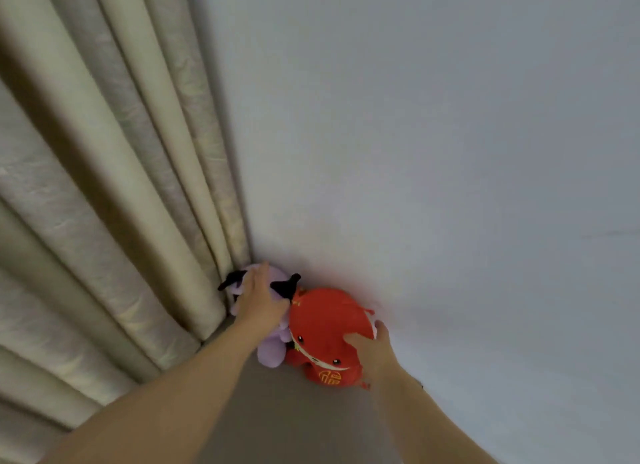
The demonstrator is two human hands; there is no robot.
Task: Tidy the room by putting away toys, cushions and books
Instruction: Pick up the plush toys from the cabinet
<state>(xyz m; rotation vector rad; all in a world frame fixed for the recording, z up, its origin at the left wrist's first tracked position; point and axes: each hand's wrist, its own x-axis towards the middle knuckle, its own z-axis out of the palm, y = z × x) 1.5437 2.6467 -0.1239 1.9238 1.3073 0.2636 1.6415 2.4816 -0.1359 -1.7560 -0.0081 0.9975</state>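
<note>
- Both of my bare forearms come in from the bottom edge, nearest the lens. They reach up toward the lower centre of the frame, where curtain, wall and floor meet in a corner.
- Far left: a cream curtain (104, 186) hangs in heavy folds and fills the left third of the frame.
- Left of centre: my left hand (258, 302) lies flat on top of the purple plush toy (273, 351). The fingers are straight and held together, pointing into the corner between the toy's two black ears. It presses rather than grips.
- The purple plush toy sits on the grey floor (294, 422), tucked against the curtain's hem and touching the red one on its right.
- Just right of centre: the red plush toy (322, 319) rests against the wall. It faces me and has gold embroidery low on its front.
- Right of that: my right hand (372, 351) grips the red toy's right edge, with the thumb across the front and the fingers curled behind.
- Right side: a plain pale wall (450, 151).
- As I judge it, each toy lies directly at its own hand, purple left and red right, side by side along the wall, so neither arm need cross. To lift the purple one, my left fingers would first have to curl round it.
</note>
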